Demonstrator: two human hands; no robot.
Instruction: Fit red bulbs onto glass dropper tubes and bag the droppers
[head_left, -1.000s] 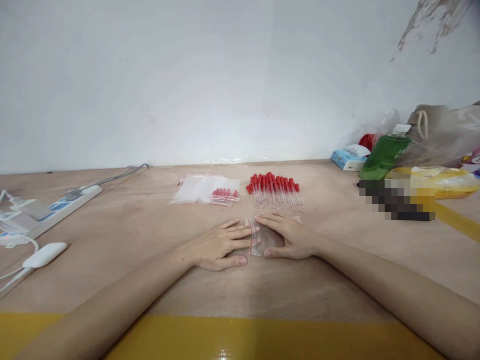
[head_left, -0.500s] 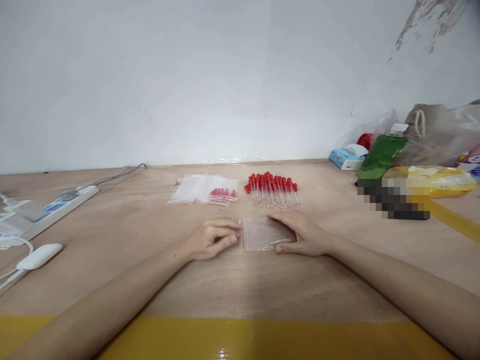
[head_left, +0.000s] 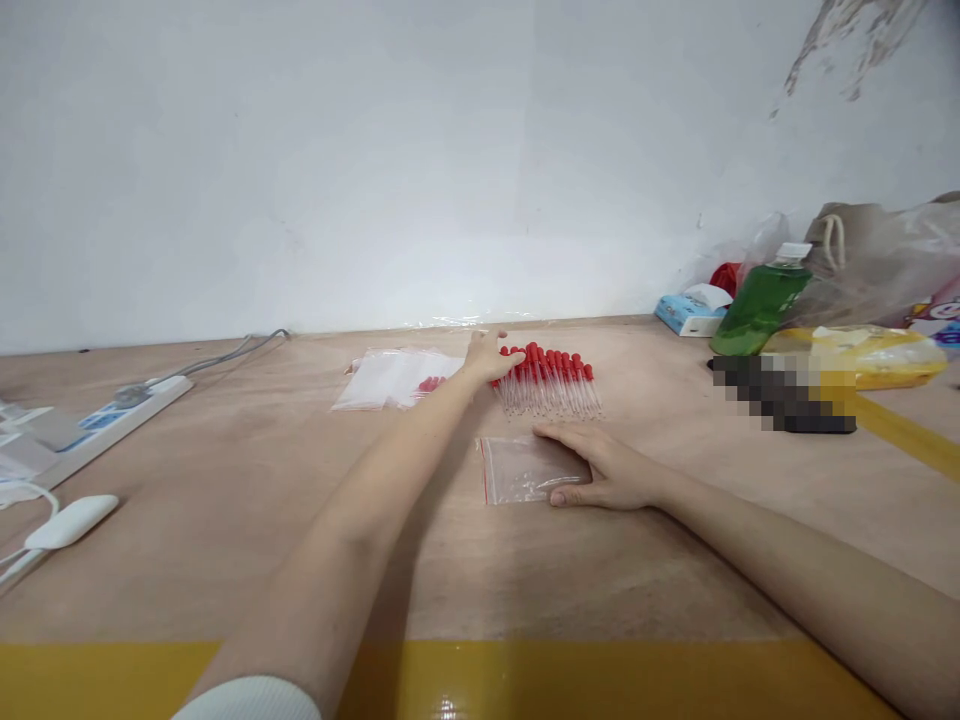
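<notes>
My left hand (head_left: pixel 487 358) reaches to the near left end of a row of clear droppers with red bulbs (head_left: pixel 555 375). Its thumb and fingers are apart beside the leftmost bulbs; whether they touch one I cannot tell. My right hand (head_left: pixel 611 468) lies with spread fingers on the right end of a clear zip bag (head_left: pixel 521 468), which is flat on the table with its red-striped edge to the left. Left of the droppers lies a stack of clear bags (head_left: pixel 382 378), with several red bulbs showing, partly hidden behind my left forearm.
A white power strip (head_left: pixel 127 420) with plugs and a white cable piece (head_left: pixel 71 522) lie at the left. On the right are a green bottle (head_left: pixel 761 310), a blue tissue pack (head_left: pixel 690 316), a yellow package (head_left: pixel 885 360) and a blurred dark object. Yellow tape (head_left: pixel 525 680) runs along the front.
My left hand has left the zip bag's striped edge and moved forward to the droppers' left end. My right hand stays on the bag. The view has shifted slightly.
</notes>
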